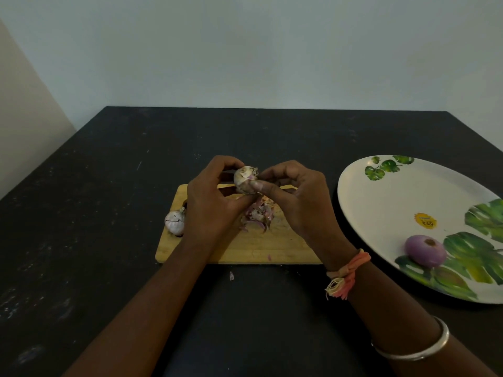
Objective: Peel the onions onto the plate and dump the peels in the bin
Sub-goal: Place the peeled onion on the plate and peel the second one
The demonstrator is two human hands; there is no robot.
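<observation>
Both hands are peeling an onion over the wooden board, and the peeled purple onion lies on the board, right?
No. The head view shows the peeled purple onion on the plate, not the wooden board. The left hand and right hand do hold an onion over it.

A yellow sticker on the plate, right of the right hand, seems to read "69"; its smaller print is illegible.

Just behind my right hand, the wrist wears a knotted thread band of orange, pink and cream strands, with a frayed tassel of loose ends below the knot. Further up that forearm sits a plain, smooth, thin silver metal bangle.
</observation>
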